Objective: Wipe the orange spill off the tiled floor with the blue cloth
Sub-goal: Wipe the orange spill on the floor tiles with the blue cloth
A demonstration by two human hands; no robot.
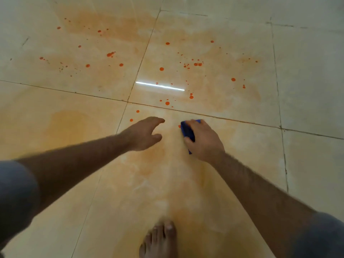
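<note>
Your right hand (203, 141) grips the blue cloth (187, 131) against the floor (307, 71), bunched for pressure. Your left hand (144, 134) hovers at nine o'clock, fingers released, likely for balance. Orange drops (161, 69) lie toward twelve o'clock.

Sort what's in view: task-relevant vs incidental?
Task-relevant:
- blue cloth, gripped by the right hand
- orange droplets and smeared orange film on the tiled floor
- left hand, open, holding nothing

Incidental:
- bare foot at the bottom edge
- bright light reflection on the tile
</note>
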